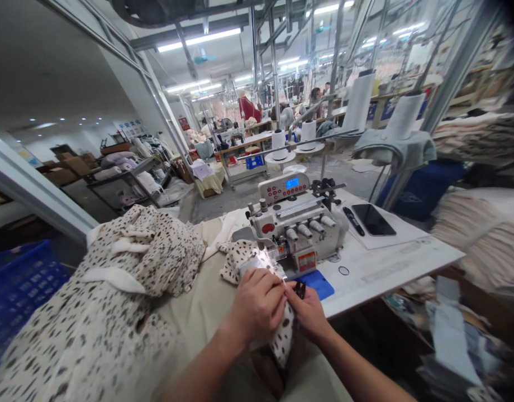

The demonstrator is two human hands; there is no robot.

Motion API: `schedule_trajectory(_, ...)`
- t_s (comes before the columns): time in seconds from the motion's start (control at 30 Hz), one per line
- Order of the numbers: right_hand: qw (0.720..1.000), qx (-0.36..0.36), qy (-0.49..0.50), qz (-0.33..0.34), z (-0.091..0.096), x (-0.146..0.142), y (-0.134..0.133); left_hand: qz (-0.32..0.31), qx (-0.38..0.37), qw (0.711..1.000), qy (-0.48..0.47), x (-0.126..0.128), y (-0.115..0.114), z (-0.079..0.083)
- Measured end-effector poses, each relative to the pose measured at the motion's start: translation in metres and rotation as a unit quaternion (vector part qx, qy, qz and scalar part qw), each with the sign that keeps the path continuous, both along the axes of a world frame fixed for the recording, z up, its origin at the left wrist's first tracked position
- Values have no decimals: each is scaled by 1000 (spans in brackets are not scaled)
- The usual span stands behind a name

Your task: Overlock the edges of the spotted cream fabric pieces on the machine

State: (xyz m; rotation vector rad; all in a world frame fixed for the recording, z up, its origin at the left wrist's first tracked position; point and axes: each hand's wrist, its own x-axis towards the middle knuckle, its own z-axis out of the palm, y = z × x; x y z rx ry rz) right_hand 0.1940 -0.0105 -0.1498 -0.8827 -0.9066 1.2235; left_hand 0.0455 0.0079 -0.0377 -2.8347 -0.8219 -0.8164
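Note:
My left hand (257, 304) is closed, pinching a cream fabric piece with dark spots (240, 259) right in front of the white overlock sewing machine (296, 226). My right hand (309, 310) is closed beside it, gripping the same spotted fabric near the machine's needle area, with a small dark object at its fingertips that I cannot make out. The fabric hangs down between my wrists toward my lap.
A big heap of the same spotted fabric (114, 290) lies at left beside a blue crate (18, 290). A black phone (373, 219) and a dark remote lie on the white table (391, 257). Thread cones (279, 140) stand behind the machine; folded cloth stacks (487, 240) at right.

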Motion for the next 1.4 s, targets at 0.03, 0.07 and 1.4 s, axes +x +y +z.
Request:
schedule_trajectory(0.03,1000,-2,5,-2,0,0,0,3,2,1000,1,0,0,0)
schedule_trajectory(0.07,1000,-2,10,-3,1,-1,0,5,2,1000,3,0,0,-1)
schedule_trajectory(1.4,997,-27,68,9,10,-1,-2,13,13,1000,-14,3,-2,-6)
